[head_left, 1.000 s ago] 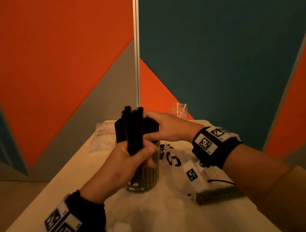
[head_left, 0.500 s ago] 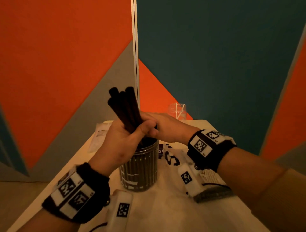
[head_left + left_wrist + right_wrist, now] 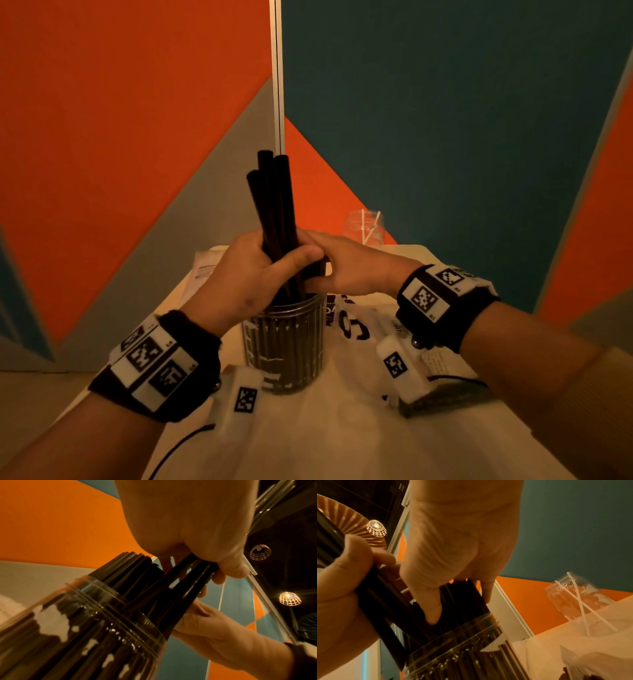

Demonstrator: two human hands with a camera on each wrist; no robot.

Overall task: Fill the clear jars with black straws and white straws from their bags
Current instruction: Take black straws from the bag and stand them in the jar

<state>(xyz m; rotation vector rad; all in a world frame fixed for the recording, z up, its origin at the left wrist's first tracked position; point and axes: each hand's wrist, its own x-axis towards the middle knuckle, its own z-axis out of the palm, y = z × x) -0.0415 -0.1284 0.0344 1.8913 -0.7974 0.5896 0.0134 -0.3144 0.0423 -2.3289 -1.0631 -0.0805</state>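
A bundle of black straws (image 3: pixel 274 205) is gripped in the left hand (image 3: pixel 250 274), its lower ends set into the mouth of the clear jar (image 3: pixel 284 346) already packed with black straws at the middle of the table (image 3: pixel 325 445). The straws standing in that jar are pressed aside by the right hand (image 3: pixel 352 270), its fingers (image 3: pixel 433 609) laid against them at the rim. Behind the right hand a second clear jar (image 3: pixel 364 228) holding a few white straws (image 3: pixel 370 228) is seen, a white bag (image 3: pixel 205 267) lies far left, and a printed plastic bag (image 3: pixel 356 329) is spread just right of the full jar.

Bold dark print on the plastic bag (image 3: pixel 356 329) and the wristbands' small print stay unreadable.
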